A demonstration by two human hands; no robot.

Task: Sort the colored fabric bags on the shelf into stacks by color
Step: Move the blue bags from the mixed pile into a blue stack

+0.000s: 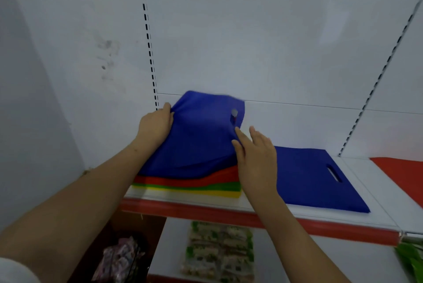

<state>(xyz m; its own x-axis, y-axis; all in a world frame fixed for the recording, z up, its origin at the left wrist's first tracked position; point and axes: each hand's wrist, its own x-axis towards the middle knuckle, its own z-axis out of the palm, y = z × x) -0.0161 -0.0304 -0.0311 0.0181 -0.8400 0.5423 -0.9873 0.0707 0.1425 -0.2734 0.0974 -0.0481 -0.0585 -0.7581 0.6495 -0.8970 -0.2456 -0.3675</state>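
Item: top blue bag [196,141], lifted off mixed stack [187,183] at shelf [297,210] left; your left hand [155,126] pinches its far-left edge; your right hand [256,157], fingers straight, rests at its right edge. Blue pile [320,179] lies right. Risk: one-sided hold may let fabric sag and drag the red bag [219,176] beneath off-stack.

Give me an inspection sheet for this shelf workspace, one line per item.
Surface: white shelf with red front edge.
Job's things: lifted blue bag over a mixed pile of red, green, yellow; flat blue bag beside it; red bag at right.
Clutter: nothing seen.
Grippers: left hand grips the lifted bag's left edge; right hand touches it, fingers straight.
Cables: nothing seen.
Surroundings: packaged goods on the lower shelf.
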